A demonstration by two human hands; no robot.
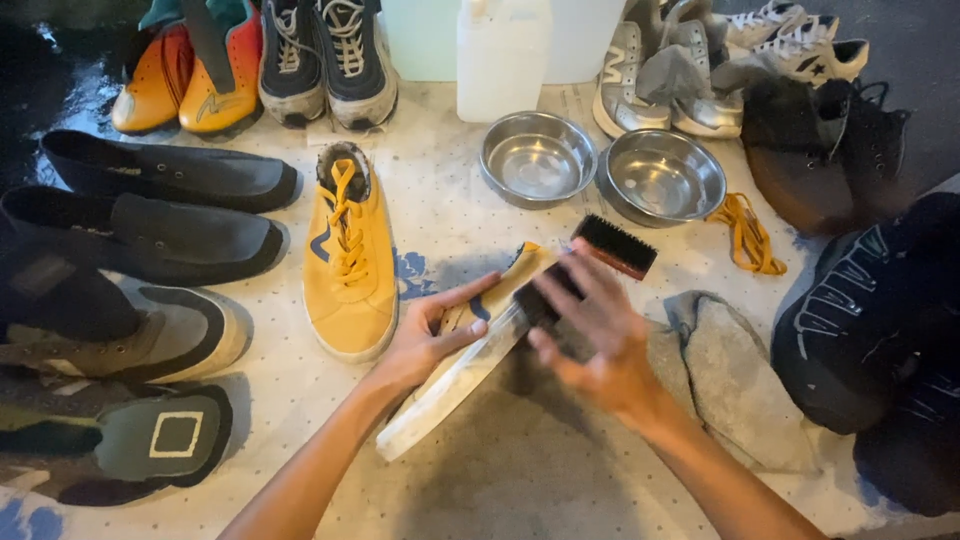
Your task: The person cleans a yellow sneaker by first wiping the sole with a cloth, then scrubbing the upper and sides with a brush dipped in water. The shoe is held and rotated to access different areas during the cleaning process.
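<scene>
The left hand [425, 340] grips a yellow sneaker [470, 350] from its left side, fingers closed around the upper, and holds it on its side so that the white sole edge faces the camera. The right hand [590, 330] is blurred, but its fingers are wrapped around a black brush [605, 255], which lies against the far end of the sneaker. The sneaker is in the middle of the scene, just above a white dotted cloth [500, 470] that covers the floor. Just to the left of the left hand, the second yellow sneaker [350, 260] lies flat with its yellow laces in place. To the right of the right hand, a grey rag [735, 380] lies crumpled on the cloth. Farther away, two steel bowls [600, 170] stand side by side, and a loose yellow lace [748, 235] lies just right of them. Behind the bowls stands a white plastic jug [503, 55]. On the left side, two black slip-on shoes [160, 205] and more worn shoes lie in a column, and a pair of orange shoes [190, 75] stands in the far left corner. Dark shoes [880, 330] are piled on the right.
</scene>
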